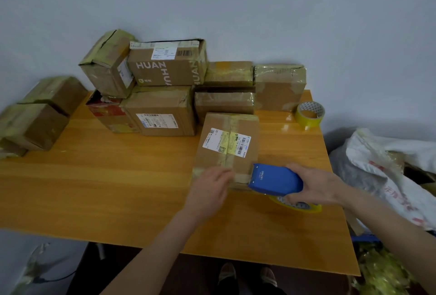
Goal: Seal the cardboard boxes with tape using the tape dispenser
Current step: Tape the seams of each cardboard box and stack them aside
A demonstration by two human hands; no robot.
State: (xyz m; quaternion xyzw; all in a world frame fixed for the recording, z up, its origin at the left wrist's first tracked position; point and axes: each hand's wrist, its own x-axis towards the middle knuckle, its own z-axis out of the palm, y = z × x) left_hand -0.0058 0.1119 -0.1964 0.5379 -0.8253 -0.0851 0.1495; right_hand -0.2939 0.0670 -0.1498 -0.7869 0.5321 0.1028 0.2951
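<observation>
Left pile: two taped cartons [35, 115] sit past the desk's left edge, wrapped in yellowish tape. I can read no writing on them.
Desk: an orange wood-look desk [106, 176]. Its near-left part is open room, from the left edge across to the left hand.
Far stack: boxes stand two high along the far edge against the wall.
- The HUAN box [165, 68] on top shows "HUAN" in white on two faces and has a barcode label.
- A tilted box [106, 63] leans at its left.
- The labelled box [162, 113] beneath carries a white shipping label with print too small to read.
- A red-printed box [103, 108] stands just left of the labelled box.

Box in work: a flat cardboard box [226, 155] lies right of centre, with its far end against the stack. Its white shipping label [212, 140] has a barcode and a yellowish tape strip across it, and the digits are too small to read.
Left hand: the left hand [210, 191] lies flat on the box's near end over a strip of tape, fingers nearly straight, gripping nothing.
Tape dispenser: the blue tape dispenser [276, 180] is at the box's near-right corner, its front edge touching the box. Its small white logo is not clearly readable.
Right hand: the right hand [316, 186] is wrapped round the dispenser's back end. A yellow roll [306, 208] shows beneath it.
Spare roll: a spare tape roll [310, 114] stands near the far-right corner, just beside the last box.
Right side: a white sack [389, 165] with red characters crowds the desk's right edge.
</observation>
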